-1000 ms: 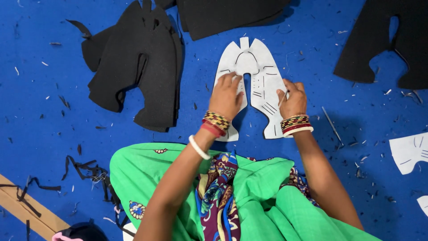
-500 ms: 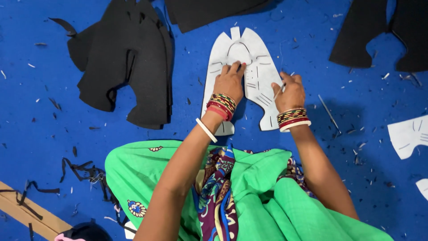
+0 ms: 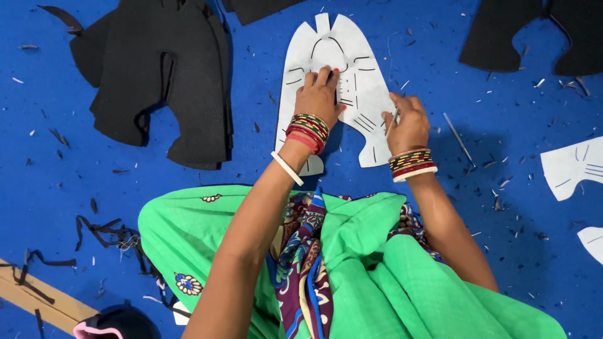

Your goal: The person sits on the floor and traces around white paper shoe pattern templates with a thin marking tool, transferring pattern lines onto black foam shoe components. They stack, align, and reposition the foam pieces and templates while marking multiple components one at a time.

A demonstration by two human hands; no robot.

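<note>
At the far left, thin black scraps (image 3: 103,232) lie on the blue floor (image 3: 50,163), and a brown strip (image 3: 44,301) sits in the bottom corner. Higher up, a pile of black cut shapes (image 3: 163,81) lies flat on the floor. Next to it, in the middle, is a white paper pattern (image 3: 352,56) with black lines drawn on it. It lies flat too, with a thin black edge showing under its left side. The left hand (image 3: 320,94) rests on top of the pattern with its fingers spread and pressing down. Bright bangles (image 3: 308,130) sit on that wrist. The right hand (image 3: 407,122) is at the right edge of the pattern. Its fingers are curled together and pinch a thin stick-like tool (image 3: 391,124); I cannot tell what kind. Green cloth (image 3: 377,270) covers the person's lap below. More black shapes (image 3: 534,37) lie at the top right, and another white paper piece (image 3: 575,166) lies at the far right edge.
</note>
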